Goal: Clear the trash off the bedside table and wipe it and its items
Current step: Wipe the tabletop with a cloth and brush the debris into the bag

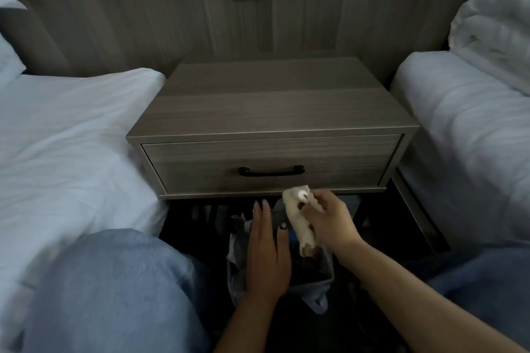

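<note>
Bedside table (269,106) stands just beyond both hands — right hand (329,221) pinches a white cloth (301,221), left hand (268,252) flat.

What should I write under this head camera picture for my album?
Right hand holds a white cloth over the bin below the bedside table; left hand open.

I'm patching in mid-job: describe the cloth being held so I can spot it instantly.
Find the wooden bedside table between the two white beds, then drop below its drawer handle. There the right hand grips a crumpled cream cloth over a plastic-lined bin. It is the only pale, bunched thing against the dark floor; the left hand beside it holds nothing.
</note>
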Demonstrator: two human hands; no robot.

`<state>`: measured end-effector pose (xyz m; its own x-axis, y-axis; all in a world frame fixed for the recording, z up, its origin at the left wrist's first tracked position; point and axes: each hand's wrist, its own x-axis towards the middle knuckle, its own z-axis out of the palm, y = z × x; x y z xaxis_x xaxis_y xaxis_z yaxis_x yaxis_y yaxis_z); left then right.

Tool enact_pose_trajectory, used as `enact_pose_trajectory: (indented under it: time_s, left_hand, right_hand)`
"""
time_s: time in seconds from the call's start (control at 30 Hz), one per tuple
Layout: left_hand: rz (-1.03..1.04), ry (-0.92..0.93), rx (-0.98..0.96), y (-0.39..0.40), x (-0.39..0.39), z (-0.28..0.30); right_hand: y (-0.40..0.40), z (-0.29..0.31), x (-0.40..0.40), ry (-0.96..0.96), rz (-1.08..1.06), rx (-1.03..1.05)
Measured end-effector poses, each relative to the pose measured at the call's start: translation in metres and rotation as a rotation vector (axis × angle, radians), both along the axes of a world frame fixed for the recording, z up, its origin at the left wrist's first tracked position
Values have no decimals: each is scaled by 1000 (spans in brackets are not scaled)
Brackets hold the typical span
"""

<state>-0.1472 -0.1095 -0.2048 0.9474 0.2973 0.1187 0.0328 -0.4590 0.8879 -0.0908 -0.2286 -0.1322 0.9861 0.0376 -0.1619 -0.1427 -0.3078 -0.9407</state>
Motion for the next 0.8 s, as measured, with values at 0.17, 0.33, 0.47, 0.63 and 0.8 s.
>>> enact_pose_trajectory:
  time_s: [0.17, 0.33, 0.47, 0.63, 0.8]
  left_hand:
    - [112, -58, -326, 12, 13, 34]
    - [240, -112, -560, 32, 22, 56]
    - [379, -123, -669, 43, 27, 54]
    - [603, -51, -741, 53, 36, 39]
    - [647, 16, -647, 47, 34, 21]
  right_hand:
    - [-11, 98, 34, -542, -57, -85]
    - [0, 134, 108, -554, -127, -792]
    - [49, 129, 106, -459, 34, -1018]
    - [88, 86, 49, -1054, 507, -795]
    - [72, 41, 31, -1031, 542, -1045]
